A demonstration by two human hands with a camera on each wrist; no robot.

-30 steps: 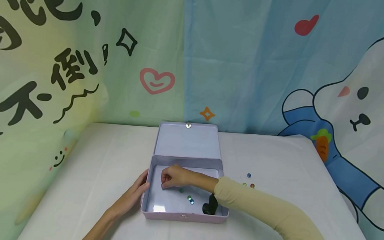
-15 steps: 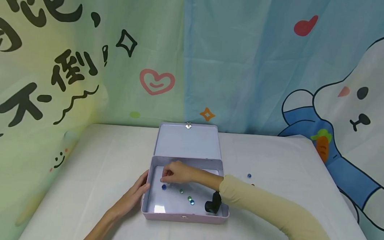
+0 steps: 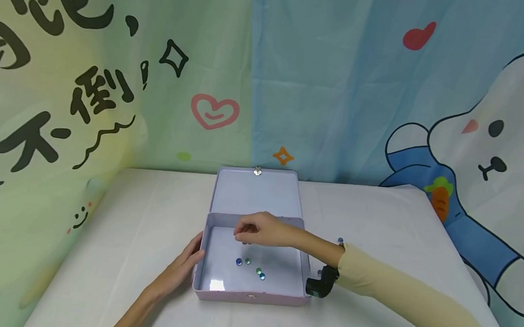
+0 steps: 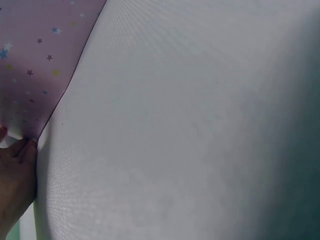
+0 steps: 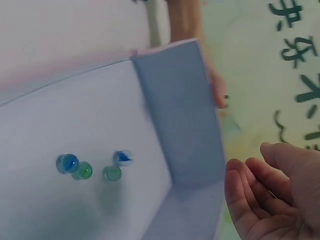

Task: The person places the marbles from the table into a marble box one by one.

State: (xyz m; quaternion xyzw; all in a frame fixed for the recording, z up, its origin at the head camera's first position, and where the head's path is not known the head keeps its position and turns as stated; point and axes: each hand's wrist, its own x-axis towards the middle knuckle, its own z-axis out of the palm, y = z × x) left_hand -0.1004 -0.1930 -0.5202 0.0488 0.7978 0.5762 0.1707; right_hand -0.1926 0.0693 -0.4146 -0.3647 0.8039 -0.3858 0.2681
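A pale lilac tin box (image 3: pixel 277 288) lies with its lid (image 3: pixel 256 193) raised at the back. On its floor are several glass marbles: a dark blue marble (image 3: pixel 239 261), a light blue marble (image 3: pixel 262 276) and green marbles (image 5: pixel 112 173). Over the box's back half hovers my right hand (image 3: pixel 260 228), fingers loosely curled with nothing between them in the right wrist view. My left hand (image 3: pixel 181 264) rests against the outside of the left wall, thumb at the rim. The left wrist view catches the star-printed pink outside of the box (image 4: pixel 45 55).
Right of the box, a blue marble (image 3: pixel 340 240) lies on the white tablecloth (image 3: pixel 374 219), partly behind the right forearm. A black wrist camera (image 3: pixel 322 282) hangs under that wrist, overlapping the box's right wall. A printed curtain (image 3: pixel 319 87) stands behind the table.
The right hand has moved up and right from the box's left part. A dark blue marble came into view beneath it and shifted right. My left hand has stayed put.
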